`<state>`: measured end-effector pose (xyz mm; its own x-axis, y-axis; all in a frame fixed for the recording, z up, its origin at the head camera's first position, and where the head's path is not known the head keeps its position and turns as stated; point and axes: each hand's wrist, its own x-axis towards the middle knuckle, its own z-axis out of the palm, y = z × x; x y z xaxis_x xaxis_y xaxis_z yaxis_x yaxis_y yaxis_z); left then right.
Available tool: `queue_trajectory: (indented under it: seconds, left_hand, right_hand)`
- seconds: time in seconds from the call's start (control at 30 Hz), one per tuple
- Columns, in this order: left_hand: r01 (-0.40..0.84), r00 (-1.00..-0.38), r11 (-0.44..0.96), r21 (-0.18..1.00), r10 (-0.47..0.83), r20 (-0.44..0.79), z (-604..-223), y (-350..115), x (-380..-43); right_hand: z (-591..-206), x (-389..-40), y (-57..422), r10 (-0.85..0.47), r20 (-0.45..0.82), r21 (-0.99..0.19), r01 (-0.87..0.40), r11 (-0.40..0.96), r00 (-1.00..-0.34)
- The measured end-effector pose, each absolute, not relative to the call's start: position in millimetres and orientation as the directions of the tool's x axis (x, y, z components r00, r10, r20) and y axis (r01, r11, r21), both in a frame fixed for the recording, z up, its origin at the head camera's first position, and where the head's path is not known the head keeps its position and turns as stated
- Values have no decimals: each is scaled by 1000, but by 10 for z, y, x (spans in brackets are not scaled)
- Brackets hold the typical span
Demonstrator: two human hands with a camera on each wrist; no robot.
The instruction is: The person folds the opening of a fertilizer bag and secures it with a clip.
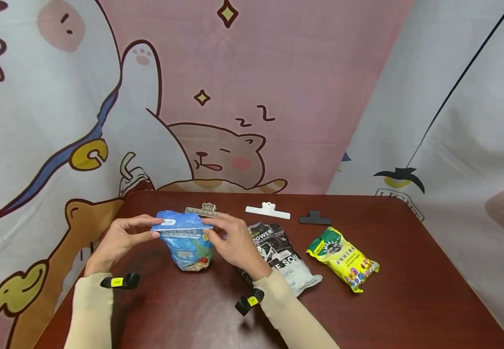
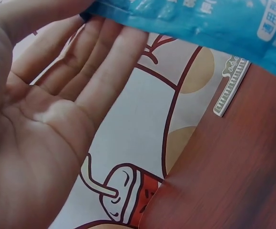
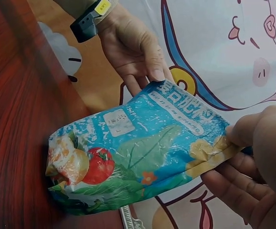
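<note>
A blue plastic bag (image 1: pixel 185 249) printed with vegetables stands upright on the table, its top edge folded over toward me. My left hand (image 1: pixel 123 237) pinches the left end of that fold, thumb in front and fingers behind. At the opposite end, my right hand (image 1: pixel 236 242) pinches the bag the same way. The right wrist view shows the bag's printed front (image 3: pixel 128 148) between the two hands, with tomato and leaf pictures. In the left wrist view only a strip of the blue bag (image 2: pixel 185 21) appears above the fingers.
Behind the bag lies a ruler-edged clip (image 1: pixel 199 212), partly hidden. A white clip (image 1: pixel 268 210) and a black clip (image 1: pixel 315 218) lie right of it. A black-and-white bag (image 1: pixel 295 276) sits partly under my right forearm, beside a yellow-green bag (image 1: pixel 345 261). A cartoon cloth (image 1: pixel 304 97) hangs behind the table.
</note>
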<state>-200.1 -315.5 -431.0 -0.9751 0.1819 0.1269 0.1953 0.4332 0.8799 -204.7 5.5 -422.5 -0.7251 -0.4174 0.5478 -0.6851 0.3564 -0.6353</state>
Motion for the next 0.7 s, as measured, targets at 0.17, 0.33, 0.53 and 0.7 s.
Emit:
queue_trajectory:
  seconds: [0.17, 0.33, 0.53, 0.7]
  left_hand:
    - [233, -967, 470, 851, 202, 153, -4327, -3173, -2021]
    - [260, -959, 471, 843, 224, 171, -4350, -3174, -2037]
    - [269, -955, 447, 853, 237, 177, -4357, -3158, -2038]
    - [275, -953, 423, 863, 237, 187, -4356, -3141, -2036]
  right_hand:
    - [-4244, -2049, 53, -411, 546, -631, -681, 372, -730]
    - [-4248, -2046, 56, -398, 555, -623, -682, 382, -730]
    - [-4252, -2036, 55, -374, 570, -621, -682, 387, -732]
    - [-4241, -2037, 49, -371, 588, -597, -695, 401, -719]
